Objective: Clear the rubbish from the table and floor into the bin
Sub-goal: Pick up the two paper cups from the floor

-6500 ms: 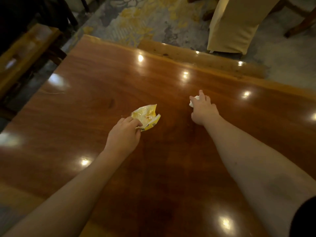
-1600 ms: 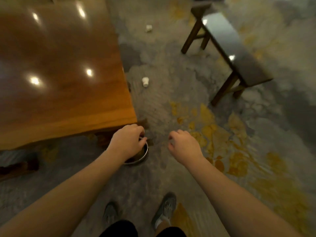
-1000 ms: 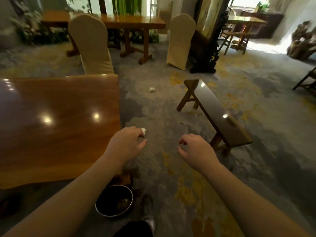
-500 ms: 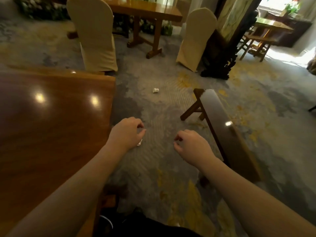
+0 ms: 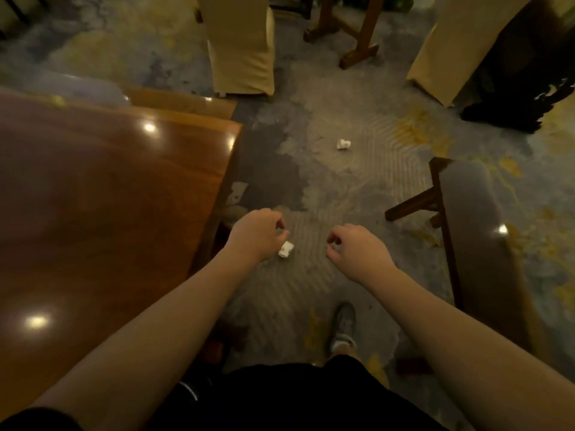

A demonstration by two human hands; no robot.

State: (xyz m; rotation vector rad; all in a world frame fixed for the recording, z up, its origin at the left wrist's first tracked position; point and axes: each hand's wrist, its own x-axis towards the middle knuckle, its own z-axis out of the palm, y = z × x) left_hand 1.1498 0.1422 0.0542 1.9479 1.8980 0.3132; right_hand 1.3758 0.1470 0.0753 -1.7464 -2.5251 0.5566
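Note:
A small crumpled white paper (image 5: 285,249) lies on the patterned carpet just in front of me. My left hand (image 5: 258,234) hovers above it, loosely curled, its fingertips right beside the paper in the image and holding nothing. My right hand (image 5: 357,250) hangs at the same height to the right, fingers curled in, also empty. A second white scrap (image 5: 343,144) lies farther ahead on the carpet. The glossy wooden table (image 5: 109,197) fills the left side, and no rubbish shows on the part I see. The bin is out of view.
A dark wooden bench (image 5: 476,231) runs along the right. Two chairs in cream covers (image 5: 242,42) (image 5: 460,42) stand ahead, with the legs of another table (image 5: 351,32) between them. My shoe (image 5: 343,325) is on the carpet between table and bench.
My hands let go of the wrapper and tissue at the bin by the table corner. I have since stepped forward and looked down; the near paper now lies beside my left hand.

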